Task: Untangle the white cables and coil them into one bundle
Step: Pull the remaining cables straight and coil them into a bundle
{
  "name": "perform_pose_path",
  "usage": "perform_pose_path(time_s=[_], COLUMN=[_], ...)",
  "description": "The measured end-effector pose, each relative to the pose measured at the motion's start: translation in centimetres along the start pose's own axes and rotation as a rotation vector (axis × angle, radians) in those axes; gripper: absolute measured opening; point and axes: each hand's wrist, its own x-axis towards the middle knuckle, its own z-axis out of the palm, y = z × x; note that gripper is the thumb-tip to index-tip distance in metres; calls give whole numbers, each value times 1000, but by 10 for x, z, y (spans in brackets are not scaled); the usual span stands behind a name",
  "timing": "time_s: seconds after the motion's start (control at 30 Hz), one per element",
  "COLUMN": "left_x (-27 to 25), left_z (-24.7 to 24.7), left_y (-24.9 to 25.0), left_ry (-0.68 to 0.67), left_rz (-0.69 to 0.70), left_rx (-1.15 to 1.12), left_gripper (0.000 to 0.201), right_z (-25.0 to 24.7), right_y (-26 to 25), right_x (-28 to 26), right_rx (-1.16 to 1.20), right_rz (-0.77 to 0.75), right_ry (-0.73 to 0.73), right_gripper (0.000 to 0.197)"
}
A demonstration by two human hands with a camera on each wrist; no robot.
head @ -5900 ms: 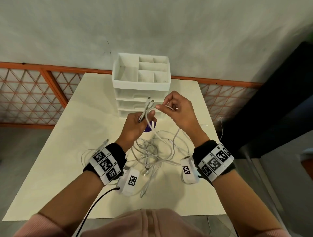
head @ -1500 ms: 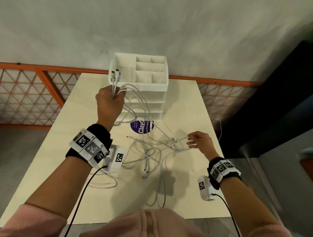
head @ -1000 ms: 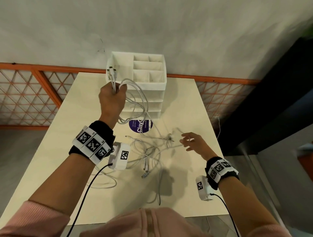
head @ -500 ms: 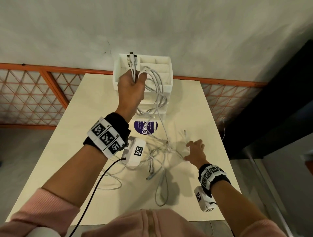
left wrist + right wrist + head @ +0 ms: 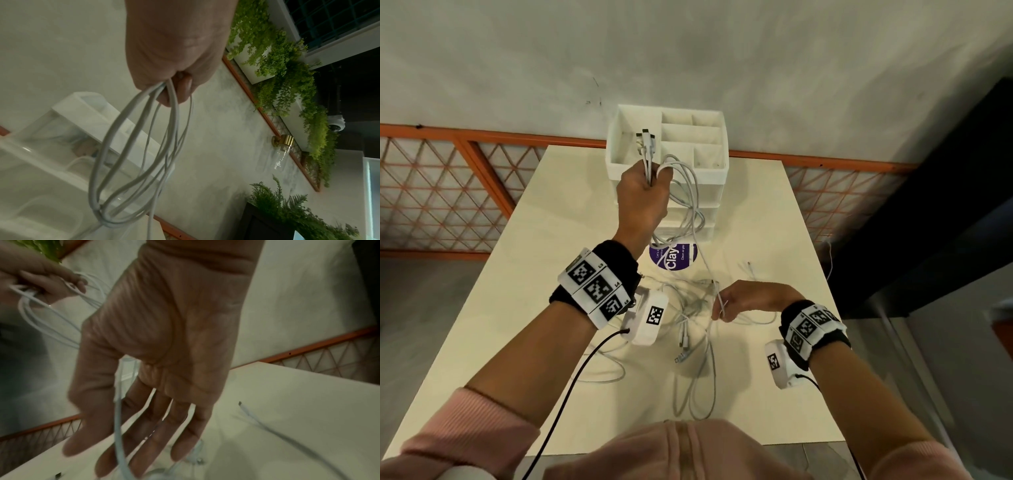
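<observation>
a cream table [image 5: 517,274] stands against a pale plaster wall [image 5: 688,51] with an orange lattice railing [image 5: 441,192] along its base; the left hand [image 5: 643,198] is raised above the far part of the table, fist closed round several white cables [image 5: 690,205]; their plug ends [image 5: 646,138] stick up past the knuckles, and loops of cable hang from the fist on its right side; just beyond that hand sits a white drawer organiser [image 5: 709,171] with open compartments on top, and the hanging loops drape in front of its drawers; the left wrist view shows the same fist [image 5: 174,53] from below with the loops [image 5: 131,146] dangling under it; below the left wrist, on the table, lies a purple round sticker [image 5: 681,257], partly crossed by a cable; the right hand [image 5: 750,299] hovers low over the table, nearer the person and to the right of the left forearm; in the right wrist view its fingers [image 5: 156,426] are stretched out and slightly spread, with one cable strand [image 5: 119,426] running down between thumb and forefinger, not pinched as far as can be seen; to the left of the right hand the rest of the cables lie in a loose tangle [image 5: 688,308] on the table, with a long loop trailing toward the near edge; one loose plug end [image 5: 748,265] lies just beyond the right hand.
</observation>
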Motion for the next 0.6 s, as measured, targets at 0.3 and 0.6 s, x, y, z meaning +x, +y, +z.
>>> perform_pose_path(time_s=[0.3, 0.6], left_x=[5, 2], left_z=[-13, -12], left_y=[-21, -30], left_ry=[32, 41], left_rz=[25, 26], left_rx=[80, 91], left_gripper=[26, 23], right_z=[-34, -45], right_y=[-17, -12], right_x=[-29, -31], right_rx=[33, -167], right_rz=[-142, 44], right_ry=[477, 766], right_gripper=[35, 33])
